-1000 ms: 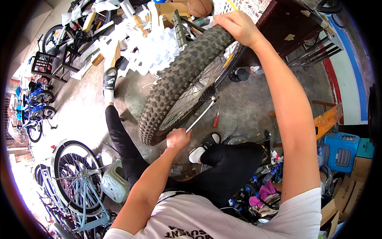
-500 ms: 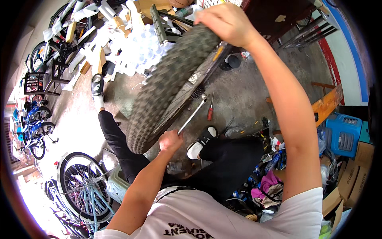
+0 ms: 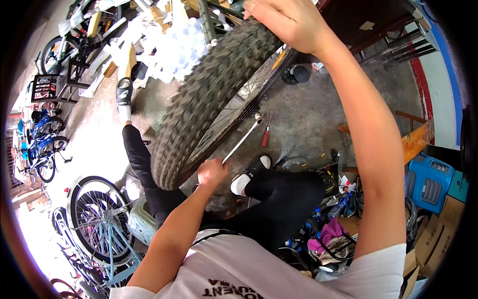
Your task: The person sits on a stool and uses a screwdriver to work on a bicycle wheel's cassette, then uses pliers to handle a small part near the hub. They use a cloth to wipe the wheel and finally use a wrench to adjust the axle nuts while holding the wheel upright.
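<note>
A bicycle wheel with a knobby black tire (image 3: 211, 94) stands tilted in front of me. High on the tire, my right hand (image 3: 294, 25) is closed round the tread. My left hand (image 3: 212, 172) grips the lower end of a long silver socket wrench (image 3: 241, 140). The wrench's head meets the wheel's hub area, beside the dark cassette (image 3: 250, 108); exactly how it sits there is hard to make out. Past the wrench head, a red-handled screwdriver (image 3: 266, 137) lies on the floor.
Pliers-like tools (image 3: 290, 157) lie near my foot. To the right are a blue plastic case (image 3: 429, 182), cardboard boxes (image 3: 432, 238) and a wooden bench (image 3: 419, 141). White packing material (image 3: 174, 52) is heaped at the back. A light-blue bicycle (image 3: 107, 226) stands at the left.
The wheel's top and my right hand have risen slightly in the picture. The tire's lower end has shifted a little left. Both hands keep their hold.
</note>
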